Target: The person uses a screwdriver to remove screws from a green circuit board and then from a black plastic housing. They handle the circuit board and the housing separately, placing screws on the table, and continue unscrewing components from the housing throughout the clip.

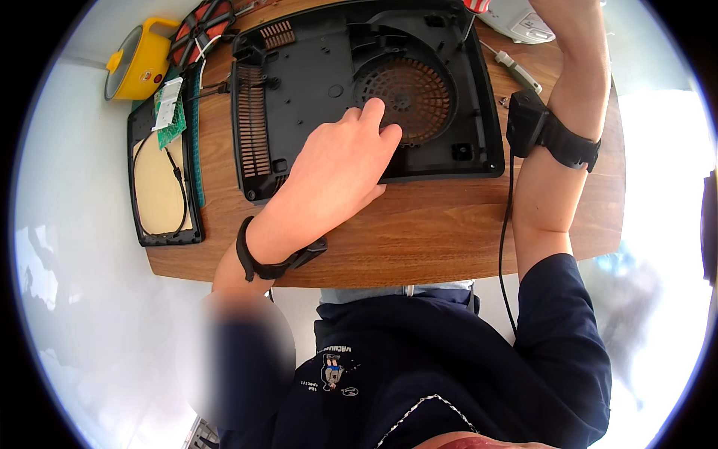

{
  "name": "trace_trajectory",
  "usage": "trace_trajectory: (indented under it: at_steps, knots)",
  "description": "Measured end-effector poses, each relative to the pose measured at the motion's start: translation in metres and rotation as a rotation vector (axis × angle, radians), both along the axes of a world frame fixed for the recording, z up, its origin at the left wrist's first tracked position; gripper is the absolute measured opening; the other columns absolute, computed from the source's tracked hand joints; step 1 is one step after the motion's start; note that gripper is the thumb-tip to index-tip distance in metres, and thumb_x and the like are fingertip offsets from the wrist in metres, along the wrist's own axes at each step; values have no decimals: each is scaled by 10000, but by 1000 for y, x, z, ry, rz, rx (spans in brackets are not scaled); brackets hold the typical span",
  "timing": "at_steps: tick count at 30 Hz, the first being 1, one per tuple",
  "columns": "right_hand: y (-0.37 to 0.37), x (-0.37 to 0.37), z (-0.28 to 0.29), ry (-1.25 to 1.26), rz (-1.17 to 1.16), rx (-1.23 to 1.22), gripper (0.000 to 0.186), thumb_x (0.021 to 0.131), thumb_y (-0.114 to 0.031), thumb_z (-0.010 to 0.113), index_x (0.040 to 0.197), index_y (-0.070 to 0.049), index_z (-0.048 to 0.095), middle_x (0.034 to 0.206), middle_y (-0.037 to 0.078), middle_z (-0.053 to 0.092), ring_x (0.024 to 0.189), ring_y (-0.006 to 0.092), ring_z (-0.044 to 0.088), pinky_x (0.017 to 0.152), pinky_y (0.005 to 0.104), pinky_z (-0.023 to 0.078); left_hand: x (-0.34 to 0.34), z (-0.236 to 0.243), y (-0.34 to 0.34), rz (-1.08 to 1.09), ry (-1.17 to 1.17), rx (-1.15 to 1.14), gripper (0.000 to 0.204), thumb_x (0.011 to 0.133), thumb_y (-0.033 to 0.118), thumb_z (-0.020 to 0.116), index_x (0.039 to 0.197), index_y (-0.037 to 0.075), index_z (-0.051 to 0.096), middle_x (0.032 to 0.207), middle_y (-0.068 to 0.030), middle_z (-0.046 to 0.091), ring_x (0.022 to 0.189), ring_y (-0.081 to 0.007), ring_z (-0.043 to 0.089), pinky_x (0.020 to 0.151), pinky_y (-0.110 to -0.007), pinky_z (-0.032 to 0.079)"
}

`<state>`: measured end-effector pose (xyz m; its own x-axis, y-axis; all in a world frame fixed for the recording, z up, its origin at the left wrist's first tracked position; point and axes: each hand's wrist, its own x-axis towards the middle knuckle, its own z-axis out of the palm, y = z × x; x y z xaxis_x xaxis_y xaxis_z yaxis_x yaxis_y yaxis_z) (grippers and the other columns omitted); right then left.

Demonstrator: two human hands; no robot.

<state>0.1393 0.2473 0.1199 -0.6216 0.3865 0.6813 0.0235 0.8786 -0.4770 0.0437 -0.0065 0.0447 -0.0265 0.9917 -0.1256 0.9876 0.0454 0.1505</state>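
My left hand [340, 161] reaches over the near side of an upturned black plastic housing [314, 82]. Its fingers curl down beside the round fan grille [407, 97]; the fingertips are partly hidden, so what they pinch does not show. A black band circles that wrist. My right forearm [561, 183], strapped with a black device, stretches past the housing's right side, and the hand itself lies beyond the upper edge of the view. Near there, the red and white handle of a screwdriver [476, 7] shows, its thin shaft pointing down at the housing's far right corner.
Left of the housing lies a black-framed panel [164, 198] with a cable and a green circuit board [171, 123]. Behind are a yellow pot [138, 63] and a red-black frame [200, 34]. A grey-handled tool [519, 72] lies right; a black cable [508, 232] hangs from my right arm.
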Motion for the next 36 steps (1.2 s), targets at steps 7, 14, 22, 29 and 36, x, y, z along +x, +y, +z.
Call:
trace_trajectory:
  at_steps: [7,14,22,29,36]
  knots:
    - [19,4,-1,-2,265,-223,226,947,-17,716,1169,25,707,1018,51,690,864,123,670,764,288,554,1,0,1,-8,2,12,517,647,157,919,1043,37,610,1083,-109,508,924,-242,632,706,-360,584]
    - [23,8,0,-55,182,-122,220,961,-48,699,1171,18,717,1059,56,698,918,122,661,804,279,540,1,-1,0,6,4,-3,514,654,157,916,1050,39,612,1086,-109,508,936,-246,634,714,-368,585]
    - [39,14,-3,60,313,-244,260,938,-158,775,1113,32,749,1037,77,726,1012,157,667,866,305,553,1,-2,1,-6,11,9,513,651,155,912,1051,46,610,1087,-109,507,939,-253,632,718,-375,584]
    - [26,19,5,-74,234,-246,291,951,-132,747,1202,13,737,1099,93,731,1032,180,679,927,315,542,1,-2,0,-3,14,5,508,651,158,914,1038,48,604,1087,-109,506,934,-252,632,711,-375,582]
    - [57,14,-9,11,555,-343,320,931,-126,773,1220,4,730,1081,81,736,988,152,690,854,288,560,2,-2,2,-11,18,18,513,646,161,917,1037,48,604,1084,-108,505,926,-251,630,707,-371,581]
